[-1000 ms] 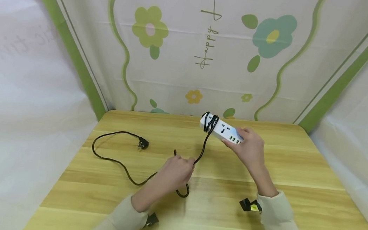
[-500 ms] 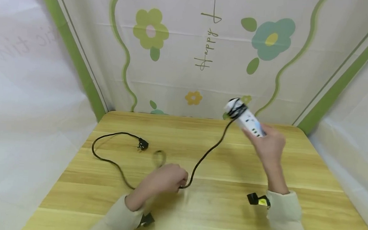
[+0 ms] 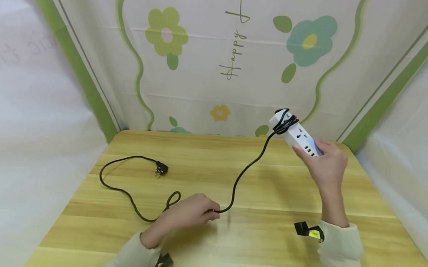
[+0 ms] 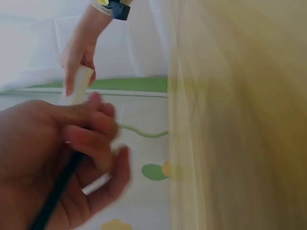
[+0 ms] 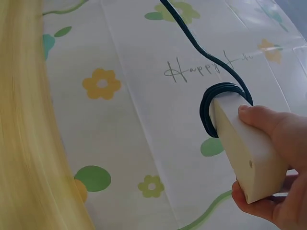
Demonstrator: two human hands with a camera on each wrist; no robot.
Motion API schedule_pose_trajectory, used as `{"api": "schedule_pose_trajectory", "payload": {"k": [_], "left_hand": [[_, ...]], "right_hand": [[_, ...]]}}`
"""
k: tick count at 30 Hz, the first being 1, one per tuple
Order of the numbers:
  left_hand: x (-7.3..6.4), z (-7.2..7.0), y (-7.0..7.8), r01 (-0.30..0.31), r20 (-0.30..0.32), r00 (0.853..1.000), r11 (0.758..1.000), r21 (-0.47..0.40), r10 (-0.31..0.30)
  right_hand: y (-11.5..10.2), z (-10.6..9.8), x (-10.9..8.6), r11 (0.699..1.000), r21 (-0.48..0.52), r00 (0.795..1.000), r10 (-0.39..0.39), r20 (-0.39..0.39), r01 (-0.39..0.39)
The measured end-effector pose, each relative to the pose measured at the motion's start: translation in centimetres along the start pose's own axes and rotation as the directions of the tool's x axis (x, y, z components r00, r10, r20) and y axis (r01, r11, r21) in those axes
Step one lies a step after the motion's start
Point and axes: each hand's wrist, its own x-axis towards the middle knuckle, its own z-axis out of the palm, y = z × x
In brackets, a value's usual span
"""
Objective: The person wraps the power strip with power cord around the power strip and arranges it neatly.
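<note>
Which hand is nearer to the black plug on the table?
Left. In the head view the left hand, pinching the black cord, is below and right of the black plug; the right hand, gripping the white power strip, is much farther right.

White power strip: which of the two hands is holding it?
The right hand grips the white power strip itself; the left hand holds only the strip's black power cord.
</note>
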Motion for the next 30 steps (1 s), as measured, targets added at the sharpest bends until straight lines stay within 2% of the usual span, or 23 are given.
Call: {"api": "schedule_pose_trajectory", "payload": {"k": [2,4,5,7,9,11,13,15,17,19,21,22,23,25,26,27,28,30], "left_hand": [[0.1,0.3,-0.3,0.043,-0.005,0.999,0.994,0.097,-0.043],[0.0,0.5,-0.4,0.052,0.017,0.998,0.986,0.159,-0.055],[0.0,0.5,-0.4,0.036,0.038,0.998,0.985,0.168,-0.043],[-0.2,0.4,-0.1,-0.031,0.109,0.994,0.992,0.124,0.017],[-0.7,0.1,0.6,-0.117,0.182,0.978,0.991,0.067,0.103],[-1.2,-0.3,1.3,-0.158,0.227,0.963,0.987,0.038,0.145],[-1.6,-0.6,1.8,-0.144,0.228,0.965,0.988,0.057,0.128],[-1.6,-0.5,1.6,-0.079,0.207,0.977,0.993,0.092,0.058],[-1.3,-0.1,0.5,-0.007,0.177,0.984,0.996,0.091,-0.009],[-0.7,0.5,-1.0,0.021,0.15,0.988,0.999,0.035,-0.026],[0.0,0.9,-2.6,0.017,0.116,0.993,0.999,-0.052,-0.011],[0.3,1.0,-3.4,0.008,0.099,0.995,0.995,-0.098,0.002],[0.5,0.9,-4.1,0.007,0.084,0.996,0.989,-0.146,0.005],[0.8,0.6,-5.1,0.017,0.039,0.999,0.98,-0.2,-0.01],[0.9,0.4,-5.5,0.03,0.019,0.999,0.975,-0.218,-0.027],[1.0,0.2,-5.9,0.043,0.002,0.999,0.972,-0.232,-0.044],[1.1,0.1,-6.3,0.055,-0.012,0.998,0.969,-0.24,-0.06],[1.4,-0.1,-6.9,0.062,-0.058,0.995,0.97,-0.234,-0.077]], "right_hand": [[-0.2,0.1,-0.1,1.0,-0.002,0.999,0.005,0.031,-0.005],[-0.2,0.3,-0.1,1.0,-0.01,0.998,0.007,0.058,-0.006],[-0.2,0.4,-0.2,1.0,-0.013,0.998,0.009,0.068,-0.008],[0.0,0.7,-0.3,1.0,-0.02,0.997,0.02,0.078,-0.019],[0.2,1.0,-0.3,0.999,-0.029,0.995,0.041,0.091,-0.039],[0.4,1.2,-0.3,0.998,-0.033,0.992,0.055,0.113,-0.052],[0.4,1.3,-0.2,0.998,-0.025,0.988,0.067,0.139,-0.064],[0.3,1.3,-0.1,0.996,0.01,0.979,0.089,0.181,-0.092],[0.3,1.2,-0.1,0.988,0.071,0.968,0.121,0.222,-0.14],[0.3,0.8,-0.1,0.963,0.167,0.948,0.16,0.276,-0.211],[0.4,0.4,-0.1,0.904,0.314,0.926,0.182,0.331,-0.29],[0.4,0.1,-0.1,0.859,0.4,0.918,0.175,0.356,-0.319],[0.4,-0.1,-0.1,0.805,0.483,0.91,0.159,0.383,-0.345],[0.2,-0.5,-0.1,0.67,0.64,0.901,0.1,0.423,-0.375],[0.1,-0.7,-0.2,0.604,0.696,0.894,0.062,0.445,-0.388],[-0.1,-0.8,-0.2,0.551,0.736,0.887,0.018,0.461,-0.393],[-0.4,-0.8,-0.3,0.514,0.763,0.881,-0.029,0.473,-0.392],[-1.0,-0.8,-0.6,0.472,0.794,0.865,-0.12,0.488,-0.382]]}}
